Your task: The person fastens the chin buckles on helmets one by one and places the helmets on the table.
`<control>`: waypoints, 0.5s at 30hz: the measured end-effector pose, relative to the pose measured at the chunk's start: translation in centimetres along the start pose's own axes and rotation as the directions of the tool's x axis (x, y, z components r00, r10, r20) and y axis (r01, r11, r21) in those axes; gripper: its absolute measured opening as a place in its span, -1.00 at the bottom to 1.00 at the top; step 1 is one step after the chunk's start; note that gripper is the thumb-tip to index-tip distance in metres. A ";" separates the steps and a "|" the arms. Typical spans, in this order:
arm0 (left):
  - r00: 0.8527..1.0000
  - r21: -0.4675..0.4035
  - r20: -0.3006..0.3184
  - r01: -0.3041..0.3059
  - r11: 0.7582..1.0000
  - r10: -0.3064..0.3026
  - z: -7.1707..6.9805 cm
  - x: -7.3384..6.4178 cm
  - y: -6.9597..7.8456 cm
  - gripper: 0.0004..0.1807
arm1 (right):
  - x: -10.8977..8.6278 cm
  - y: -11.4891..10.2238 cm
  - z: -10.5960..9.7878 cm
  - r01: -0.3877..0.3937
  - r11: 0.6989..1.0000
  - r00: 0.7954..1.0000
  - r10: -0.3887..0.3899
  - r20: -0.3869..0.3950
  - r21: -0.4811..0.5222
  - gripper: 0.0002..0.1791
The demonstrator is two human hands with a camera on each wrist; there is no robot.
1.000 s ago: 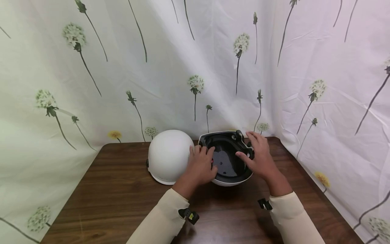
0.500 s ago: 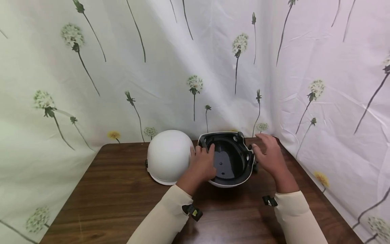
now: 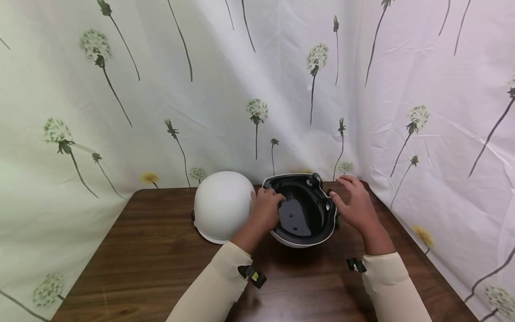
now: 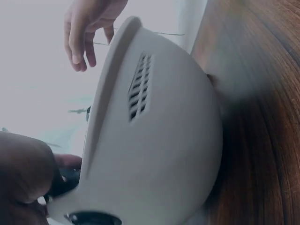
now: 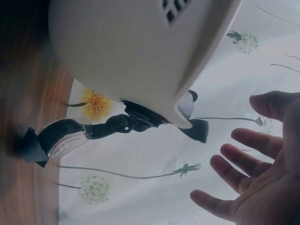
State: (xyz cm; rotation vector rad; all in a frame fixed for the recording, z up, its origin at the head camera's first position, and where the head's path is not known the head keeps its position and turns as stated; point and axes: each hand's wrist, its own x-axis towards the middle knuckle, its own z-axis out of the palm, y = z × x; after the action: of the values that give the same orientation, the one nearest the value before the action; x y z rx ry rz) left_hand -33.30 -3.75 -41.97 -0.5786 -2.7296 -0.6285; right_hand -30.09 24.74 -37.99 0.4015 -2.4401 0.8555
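Observation:
A white helmet (image 3: pixel 299 243) lies upside down on the table, its black lining (image 3: pixel 299 217) facing up. Vent slots (image 4: pixel 140 89) mark its shell in the left wrist view. At its left rim, my left hand (image 3: pixel 266 210) curls its fingers over the edge by a black part (image 4: pixel 63 185). Beyond the right rim, my right hand (image 3: pixel 358 205) is held with fingers spread, holding nothing. A black chin strap (image 5: pixel 101 129) hangs outside the shell, down to the table, in the right wrist view. A second white helmet (image 3: pixel 223 205) stands dome-up, close left of my left hand.
The brown wooden table (image 3: pixel 149 268) carries both helmets near its back edge. Behind and at the right hangs a white cloth (image 3: pixel 217 103) printed with dandelions. Camera straps (image 3: pixel 252 276) sit on both sleeves.
My right hand has moved right, off the upturned helmet, and its strap now hangs outside on that side. My left fingers, with the index raised half a second ago, have curled down at the rim.

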 end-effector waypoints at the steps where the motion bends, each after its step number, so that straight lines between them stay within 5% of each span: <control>1: 1.000 -0.015 -0.021 -0.008 1.000 0.008 0.0 0.1 -0.2 -0.58 | 0.0 0.0 0.0 0.007 1.000 1.000 -0.007 -0.005 -0.007 -0.49; 6: 0.997 -0.151 -0.073 -0.022 0.988 0.011 -1.5 -0.4 0.2 -0.62 | -0.1 -0.2 0.0 0.011 1.000 1.000 -0.011 -0.018 -0.011 -0.48; 7: 0.998 -0.200 -0.064 -0.003 0.980 -0.010 -2.4 -0.8 0.9 -0.59 | -0.1 -0.2 -0.1 0.009 1.000 1.000 -0.009 -0.018 -0.012 -0.47; 15: 0.997 -0.448 -0.057 0.024 0.894 -0.055 -3.2 -1.2 1.1 -0.72 | 0.0 0.1 0.0 0.036 0.999 0.998 -0.036 -0.042 -0.013 -0.48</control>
State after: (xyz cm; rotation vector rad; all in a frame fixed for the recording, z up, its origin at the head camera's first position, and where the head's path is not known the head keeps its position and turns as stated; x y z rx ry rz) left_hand -31.25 -4.72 -39.27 -0.5858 -2.5395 -1.2819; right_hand -30.12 24.78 -38.04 0.4176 -2.3914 0.8259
